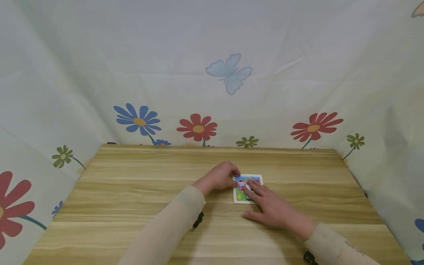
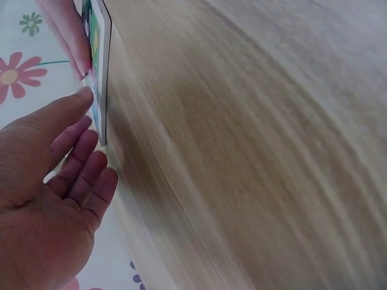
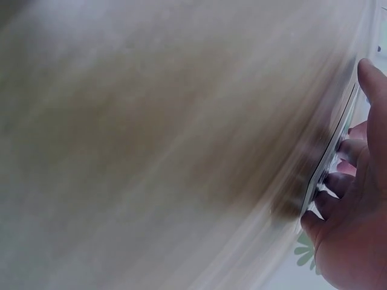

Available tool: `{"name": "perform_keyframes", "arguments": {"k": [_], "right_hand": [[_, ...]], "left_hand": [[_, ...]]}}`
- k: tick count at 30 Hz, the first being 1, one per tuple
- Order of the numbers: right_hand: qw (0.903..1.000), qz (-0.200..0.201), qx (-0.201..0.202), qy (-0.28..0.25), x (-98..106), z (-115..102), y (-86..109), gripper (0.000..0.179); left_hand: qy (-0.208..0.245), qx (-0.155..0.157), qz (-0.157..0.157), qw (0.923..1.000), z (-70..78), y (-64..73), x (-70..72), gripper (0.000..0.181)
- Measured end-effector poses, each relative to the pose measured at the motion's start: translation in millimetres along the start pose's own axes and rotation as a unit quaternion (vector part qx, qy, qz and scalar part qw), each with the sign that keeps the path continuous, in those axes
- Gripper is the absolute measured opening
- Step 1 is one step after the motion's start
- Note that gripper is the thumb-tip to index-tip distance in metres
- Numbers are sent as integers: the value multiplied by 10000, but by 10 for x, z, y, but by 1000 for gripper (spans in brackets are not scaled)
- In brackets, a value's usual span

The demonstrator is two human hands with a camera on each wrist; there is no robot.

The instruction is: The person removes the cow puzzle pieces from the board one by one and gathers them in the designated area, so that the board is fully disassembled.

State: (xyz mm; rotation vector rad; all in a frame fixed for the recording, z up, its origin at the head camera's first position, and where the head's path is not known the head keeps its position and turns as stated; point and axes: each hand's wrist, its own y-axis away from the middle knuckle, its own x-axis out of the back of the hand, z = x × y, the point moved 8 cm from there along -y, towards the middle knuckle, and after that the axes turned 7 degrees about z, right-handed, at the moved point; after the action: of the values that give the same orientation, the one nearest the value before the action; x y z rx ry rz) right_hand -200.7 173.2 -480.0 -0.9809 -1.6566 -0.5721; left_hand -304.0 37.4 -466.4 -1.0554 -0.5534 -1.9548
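Board (image 1: 240,195), square, white-bordered, lies on wood-grained tabletop (image 1: 132,184), lower centre; left hand (image 1: 220,176), fingers loosely curved, at its edge; right hand (image 1: 273,208), fingers straight, rests across it.

Could pass over the wooden tabletop (image 1: 132,173) to the left of the left sleeve (image 1: 169,224), with plenty of room; could likewise sweep over the wood to the right of the right hand (image 1: 273,208); could cross behind the card (image 1: 241,195), along the strip between its far edge and the back cloth (image 1: 271,44); would run into the left hand (image 1: 221,176) at the card's far left corner, and into the right hand's fingers over its right part; could approach from the near side between left sleeve and right sleeve (image 1: 338,243), but tightly, past the right hand's thumb
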Motion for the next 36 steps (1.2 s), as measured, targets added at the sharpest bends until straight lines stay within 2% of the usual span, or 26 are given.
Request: {"name": "perform_keyframes", "arguments": {"k": [5,27,36], "right_hand": [[10000,-36,-25,7,-9,-9,-1,85],[9999,36,4,104,0,-57,-3,87],[10000,70,-31,55,8,-64,1,87]], "left_hand": [[-110,-22,-22,9999,3,-16,-14,28],[-151,296,-92,9994,-32,-96,-57,20],[-279,270,-137,9992,12,-93,-59,15]]}}
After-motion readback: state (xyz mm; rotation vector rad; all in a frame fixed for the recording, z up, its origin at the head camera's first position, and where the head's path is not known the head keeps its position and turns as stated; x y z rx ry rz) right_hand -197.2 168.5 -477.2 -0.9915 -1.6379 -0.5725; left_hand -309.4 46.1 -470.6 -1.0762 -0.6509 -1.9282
